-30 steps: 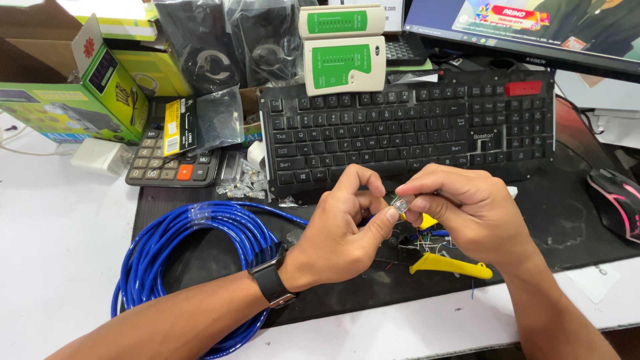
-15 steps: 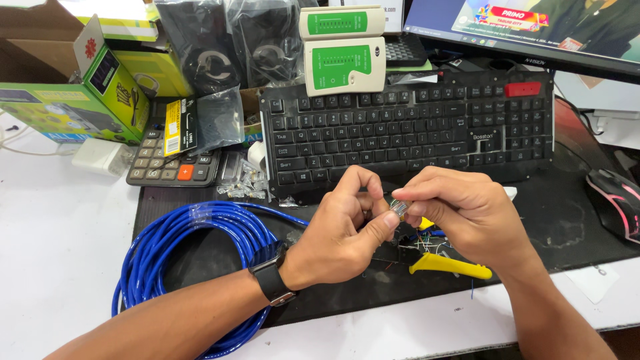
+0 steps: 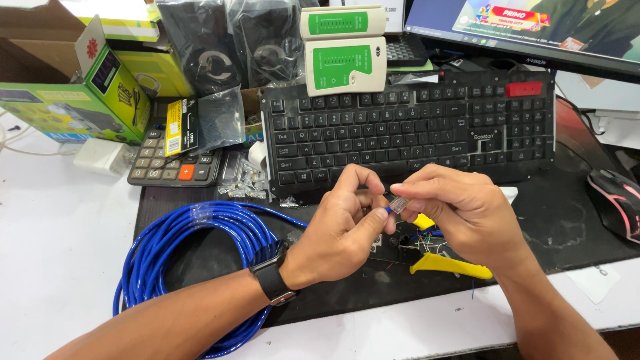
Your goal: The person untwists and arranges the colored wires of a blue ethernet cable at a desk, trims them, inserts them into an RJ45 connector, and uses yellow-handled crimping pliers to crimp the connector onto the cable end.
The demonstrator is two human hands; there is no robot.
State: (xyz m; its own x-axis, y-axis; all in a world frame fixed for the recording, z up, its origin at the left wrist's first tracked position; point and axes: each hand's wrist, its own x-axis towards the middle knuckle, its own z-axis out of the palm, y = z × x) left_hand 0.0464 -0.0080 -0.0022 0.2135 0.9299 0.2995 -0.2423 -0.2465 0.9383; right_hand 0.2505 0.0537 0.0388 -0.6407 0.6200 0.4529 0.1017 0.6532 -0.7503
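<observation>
Clear plastic marks the centre of the work: a small transparent modular cable plug (image 3: pixel 399 204) is pinched between the thumb and fingertips of the right hand (image 3: pixel 463 213), which is closed tight around it. The left hand (image 3: pixel 343 227), also closed, pinches the end of the thin blue network cable (image 3: pixel 387 210) right at the mouth of the plug, so the two hands meet just above the black desk mat (image 3: pixel 560 230).

Judging by how things lie, the cable end looks already prepared and is at or partly inside the plug; whether the wires are fully seated cannot be told, as the fingers hide them. The plug does not yet appear crimped: the yellow-handled crimping tool (image 3: pixel 448 265) lies on the mat just beneath the hands, among small wire clippings.

Further out, the rest of the blue cable lies in a large taped coil (image 3: pixel 190 257) to the left on the mat. Spare clear plugs (image 3: pixel 241 180) sit in a small heap beside the grey desk calculator (image 3: pixel 175 160). The green-and-white two-part cable tester (image 3: pixel 347 50) rests behind the black keyboard (image 3: pixel 413 130), well apart from the hands, untouched.
</observation>
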